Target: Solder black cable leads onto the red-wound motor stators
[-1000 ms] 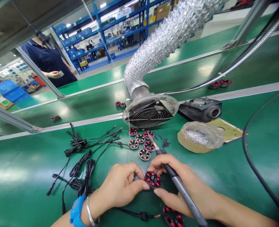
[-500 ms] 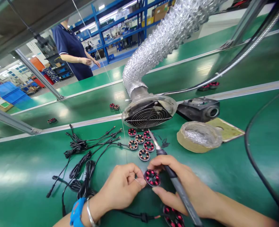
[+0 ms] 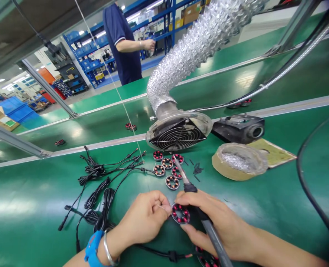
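My left hand (image 3: 146, 215) is closed in a pinch on a thin silvery wire (image 3: 161, 207), at the left edge of a ring-shaped motor stator with red coils (image 3: 180, 214). My right hand (image 3: 217, 218) grips a soldering iron (image 3: 213, 231), whose tip points up and away over other stators. Thumb and forefinger of that same hand steady the red stator from its right side. Beneath the right hand, another red-coiled stator (image 3: 206, 257) is partly hidden, with a black cable (image 3: 156, 252) leading to it.
Several stators (image 3: 172, 182) lie beyond my hands, beside black sleeve pieces (image 3: 198, 169). Coiled black cables (image 3: 104, 207) lie to the left. A fume extractor (image 3: 178, 137) with a foil duct hangs ahead; a tape-wrapped dish (image 3: 239, 163) sits right. A co-worker (image 3: 125, 44) stands across the belt.
The view has shifted slightly. Both hands keep their holds, and the red stator sits slightly lower in view. Stators on the far belt have moved left; the co-worker has moved right.
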Available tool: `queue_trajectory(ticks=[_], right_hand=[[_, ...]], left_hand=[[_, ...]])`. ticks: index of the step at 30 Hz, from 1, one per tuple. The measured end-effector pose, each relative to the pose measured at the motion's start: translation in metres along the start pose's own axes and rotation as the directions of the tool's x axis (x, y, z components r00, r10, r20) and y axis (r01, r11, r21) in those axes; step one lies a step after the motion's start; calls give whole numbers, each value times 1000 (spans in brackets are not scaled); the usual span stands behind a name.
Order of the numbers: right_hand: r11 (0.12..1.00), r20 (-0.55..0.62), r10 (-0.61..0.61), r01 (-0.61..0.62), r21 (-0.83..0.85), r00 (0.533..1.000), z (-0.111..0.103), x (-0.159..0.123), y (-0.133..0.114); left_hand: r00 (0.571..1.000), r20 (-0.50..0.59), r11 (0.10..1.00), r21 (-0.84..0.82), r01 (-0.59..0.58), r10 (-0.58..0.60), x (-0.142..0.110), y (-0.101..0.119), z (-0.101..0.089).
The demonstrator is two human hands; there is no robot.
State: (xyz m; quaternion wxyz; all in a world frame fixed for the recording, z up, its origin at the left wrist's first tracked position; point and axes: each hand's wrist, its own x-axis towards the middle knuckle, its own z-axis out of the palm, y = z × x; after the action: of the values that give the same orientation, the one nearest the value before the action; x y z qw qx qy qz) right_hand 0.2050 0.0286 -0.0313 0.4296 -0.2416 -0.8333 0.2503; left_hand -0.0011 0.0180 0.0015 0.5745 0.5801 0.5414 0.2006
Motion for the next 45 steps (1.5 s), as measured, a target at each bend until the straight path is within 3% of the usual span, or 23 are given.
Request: queue_trajectory(ticks=[4, 6, 8, 10, 13, 16, 18, 20, 22, 26, 28, 31, 36, 38, 42, 45], right_hand=[[1000, 10, -12, 11, 12, 1000, -1, 3, -3], [1000, -1, -9, 9, -2, 1000, -2, 2, -1], [1000, -19, 0, 0, -27, 1000, -2, 1, 2], [999, -35, 7, -9, -44, 999, -3, 0, 4], [999, -23, 0, -1, -41, 1000, -3, 2, 3], [999, -2, -12, 12, -37, 1000, -2, 5, 1], [999, -3, -4, 4, -44, 1000, -1, 5, 2], [999, -14, 9, -9, -52, 1000, 0, 4, 3], [998, -39, 16, -18, -61, 999, 0, 3, 4], [996, -70, 17, -23, -81, 997, -1, 2, 4], [996, -70, 18, -24, -85, 997, -1, 1, 4], [995, -71, 25, -31, -91, 997, -1, 1, 4], [995, -73, 22, -28, -91, 997, -2, 2, 3], [995, -83, 28, -35, -93, 996, -3, 1, 3], [997, -88, 31, -37, -68, 996, -4, 0, 2], [999, -61, 33, -35, -40, 998, -3, -1, 2]], left_hand=[[987, 149, 947, -305, 99, -55, -1, 8, -3], [985, 156, 918, -375, 131, -77, -3, 12, -9], [997, 43, 953, -295, 67, -56, -5, 14, -14], [999, -48, 997, -72, -10, 6, -5, 13, -16], [999, 15, 988, 153, -34, 32, -4, 6, -11], [999, 38, 1000, 1, -23, 23, 0, 1, -2], [999, 43, 983, -177, 38, -31, 2, 0, 0], [996, 36, 963, -253, 92, -85, 2, 2, -1], [997, -5, 978, -194, 72, -74, 0, 5, -3], [999, -26, 992, 117, 42, -39, -7, 7, 1], [998, -54, 980, 192, 46, -36, -8, 5, 6], [997, -73, 997, 63, 38, -33, -5, 4, 9], [987, 110, 949, -280, 144, -117, -2, 8, -1], [985, 110, 955, -253, 157, -132, -3, 10, -4], [994, -15, 993, -45, 105, -106, -3, 11, -1], [996, -36, 993, -84, 83, -86, -1, 13, 2]])
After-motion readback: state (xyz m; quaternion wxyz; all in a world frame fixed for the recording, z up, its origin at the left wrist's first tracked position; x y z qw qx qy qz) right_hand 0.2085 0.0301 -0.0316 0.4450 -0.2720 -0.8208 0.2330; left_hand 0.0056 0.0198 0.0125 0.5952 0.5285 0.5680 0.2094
